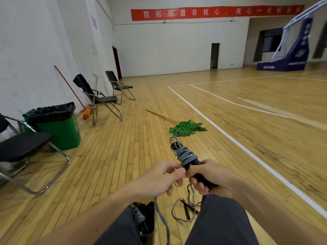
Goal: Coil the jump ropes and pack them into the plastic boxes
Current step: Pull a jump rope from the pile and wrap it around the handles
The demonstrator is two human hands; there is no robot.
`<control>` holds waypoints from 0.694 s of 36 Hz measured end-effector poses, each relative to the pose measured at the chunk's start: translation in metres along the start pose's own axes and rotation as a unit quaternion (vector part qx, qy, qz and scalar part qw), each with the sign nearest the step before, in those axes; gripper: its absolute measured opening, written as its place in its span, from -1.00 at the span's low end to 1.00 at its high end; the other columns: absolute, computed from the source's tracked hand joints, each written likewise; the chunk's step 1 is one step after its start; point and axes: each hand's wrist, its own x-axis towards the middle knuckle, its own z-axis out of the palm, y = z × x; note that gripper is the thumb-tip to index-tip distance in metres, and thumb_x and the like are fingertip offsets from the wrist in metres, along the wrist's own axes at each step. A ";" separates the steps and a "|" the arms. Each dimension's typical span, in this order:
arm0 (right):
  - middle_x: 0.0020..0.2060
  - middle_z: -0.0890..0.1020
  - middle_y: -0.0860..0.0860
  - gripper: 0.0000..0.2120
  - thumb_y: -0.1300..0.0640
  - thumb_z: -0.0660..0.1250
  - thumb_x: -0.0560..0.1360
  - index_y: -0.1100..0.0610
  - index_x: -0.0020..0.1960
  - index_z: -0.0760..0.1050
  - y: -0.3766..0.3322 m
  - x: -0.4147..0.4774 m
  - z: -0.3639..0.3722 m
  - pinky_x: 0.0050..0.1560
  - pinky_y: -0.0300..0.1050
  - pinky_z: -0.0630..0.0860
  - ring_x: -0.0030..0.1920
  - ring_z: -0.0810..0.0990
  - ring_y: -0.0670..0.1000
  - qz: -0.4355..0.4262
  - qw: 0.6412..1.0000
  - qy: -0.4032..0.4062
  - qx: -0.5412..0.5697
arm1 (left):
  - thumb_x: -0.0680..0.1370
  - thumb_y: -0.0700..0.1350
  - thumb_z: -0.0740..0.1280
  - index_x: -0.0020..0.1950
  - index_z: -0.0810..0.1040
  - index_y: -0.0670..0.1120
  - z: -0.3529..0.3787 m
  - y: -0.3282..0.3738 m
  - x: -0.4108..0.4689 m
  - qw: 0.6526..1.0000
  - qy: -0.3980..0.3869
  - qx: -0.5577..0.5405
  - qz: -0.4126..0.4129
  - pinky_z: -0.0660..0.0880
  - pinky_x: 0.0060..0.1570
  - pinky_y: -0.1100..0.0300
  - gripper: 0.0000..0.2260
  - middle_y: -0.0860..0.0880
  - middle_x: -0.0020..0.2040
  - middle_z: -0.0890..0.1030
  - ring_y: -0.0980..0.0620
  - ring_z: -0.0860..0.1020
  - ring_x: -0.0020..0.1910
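Open floor (230,103) lies at 1 o'clock; the plastic box (154,225) at 6 o'clock apparently holds a coiled rope (139,217); the right hand (212,175) grasps the wound handles (194,164), and the left hand (159,177) pinches the cord (162,220).

Left wall (26,59): I see a green bin (60,131), folding chairs (99,99), a leaning red broom (70,87).
Floor (123,147): green mop (185,129) lying flat.
Far wall (177,46): red banner (212,12).

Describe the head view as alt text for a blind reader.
A person's right hand holds a jump rope's black handles, grey cord wound round them; the left hand pinches the cord. On the gym floor sit a box holding a coiled rope and a loose rope.
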 end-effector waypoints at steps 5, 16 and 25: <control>-0.40 0.51 0.08 -0.91 0.32 0.35 0.50 0.28 -0.02 0.46 0.007 0.002 0.008 -0.45 -0.16 0.39 -0.46 0.44 0.02 -0.022 0.996 0.046 -0.073 | 0.66 0.20 0.11 -0.18 0.55 -0.04 0.005 0.001 0.004 0.997 0.061 0.053 -0.012 0.45 -0.34 0.33 -0.58 0.17 -0.46 0.57 0.17 0.46 -0.53; -0.24 0.54 0.03 -0.72 0.22 0.43 0.54 0.11 0.19 0.43 0.008 -0.003 0.021 -0.24 -0.20 0.51 -0.33 0.52 -0.06 -0.157 0.979 0.047 -0.122 | 0.61 0.19 0.23 -0.28 0.58 -0.07 -0.005 -0.007 0.017 0.983 0.180 0.037 0.007 0.41 -0.42 0.25 -0.58 0.12 -0.48 0.58 0.12 0.45 -0.57; -0.27 0.59 0.03 -0.97 0.18 0.30 0.64 0.13 0.06 0.49 0.017 0.005 0.015 -0.34 -0.13 0.47 -0.41 0.51 -0.05 -0.208 0.951 0.114 -0.196 | 0.69 0.11 0.13 0.15 0.53 -0.13 -0.005 -0.014 0.016 0.997 0.059 -0.029 -0.048 0.52 -0.37 0.20 -0.65 -0.06 -0.20 0.70 0.03 0.59 -0.40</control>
